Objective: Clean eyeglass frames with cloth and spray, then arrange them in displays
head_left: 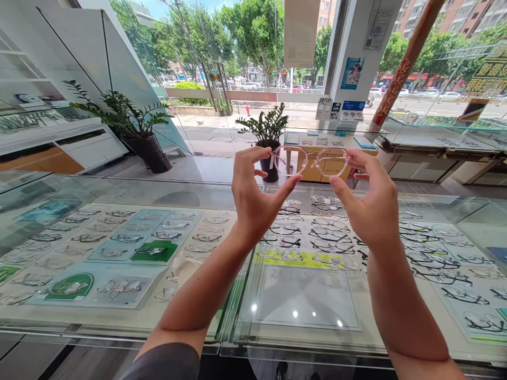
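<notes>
A pair of eyeglasses (pixel 308 153) with a clear pinkish frame is held up in the air between my two hands, above the glass display counter. My left hand (pixel 257 190) pinches its left side near the hinge with the fingertips, the thumb stretched out below the left lens. On the other side, my right hand (pixel 368 195) grips the right edge of the frame, its thumb tip just under the right lens. Both arms reach forward over the counter.
Beneath my arms, the glass display counter (pixel 304 335) holds rows of eyeglasses (pixel 330 232). Potted plants (pixel 148 153) stand beyond it on the floor. A second display table (pixel 364 149) is by the window. Trees and a street show outside.
</notes>
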Demonstrator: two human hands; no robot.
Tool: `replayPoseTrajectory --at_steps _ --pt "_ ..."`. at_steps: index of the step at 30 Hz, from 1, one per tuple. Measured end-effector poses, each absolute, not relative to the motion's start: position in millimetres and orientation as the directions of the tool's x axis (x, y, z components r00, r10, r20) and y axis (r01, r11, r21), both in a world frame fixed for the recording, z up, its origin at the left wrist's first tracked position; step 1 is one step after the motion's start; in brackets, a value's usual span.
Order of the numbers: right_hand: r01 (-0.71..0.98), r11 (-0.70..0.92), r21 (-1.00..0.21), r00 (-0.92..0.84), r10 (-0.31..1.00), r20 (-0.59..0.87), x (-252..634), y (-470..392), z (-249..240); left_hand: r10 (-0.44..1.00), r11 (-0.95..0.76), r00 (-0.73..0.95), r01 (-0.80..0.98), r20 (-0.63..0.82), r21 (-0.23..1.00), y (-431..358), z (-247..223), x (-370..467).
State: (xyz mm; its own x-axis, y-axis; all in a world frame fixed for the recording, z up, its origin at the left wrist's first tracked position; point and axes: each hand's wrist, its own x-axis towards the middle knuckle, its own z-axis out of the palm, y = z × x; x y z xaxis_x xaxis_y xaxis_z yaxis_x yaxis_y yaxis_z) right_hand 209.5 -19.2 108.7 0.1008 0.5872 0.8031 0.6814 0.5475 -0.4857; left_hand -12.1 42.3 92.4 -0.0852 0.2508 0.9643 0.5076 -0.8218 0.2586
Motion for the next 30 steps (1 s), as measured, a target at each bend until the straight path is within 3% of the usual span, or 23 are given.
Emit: replayPoseTrajectory --at_steps 6,12,19,30 --pt "0.683 0.563 -0.465 0.113 0.548 0.829 204 -21 109 0.317 -0.835 -0.101 0.441 0.943 0.328 52 88 -14" --pt "0.475 0.683 -0.555 0.236 0.508 0.828 202 -20 110 0.363 -0.861 -0.079 0.352 0.928 0.367 55 90 -17" --pt "0.359 0.729 -0.582 0.314 0.493 0.812 199 -24 115 0.366 -0.886 -0.046 0.289 0.93 0.363 54 90 -16" --pt "0.285 0.701 -0.654 0.227 0.614 0.756 197 -29 115 0.46 -0.862 0.012 0.247 0.888 0.443 49 90 -11"
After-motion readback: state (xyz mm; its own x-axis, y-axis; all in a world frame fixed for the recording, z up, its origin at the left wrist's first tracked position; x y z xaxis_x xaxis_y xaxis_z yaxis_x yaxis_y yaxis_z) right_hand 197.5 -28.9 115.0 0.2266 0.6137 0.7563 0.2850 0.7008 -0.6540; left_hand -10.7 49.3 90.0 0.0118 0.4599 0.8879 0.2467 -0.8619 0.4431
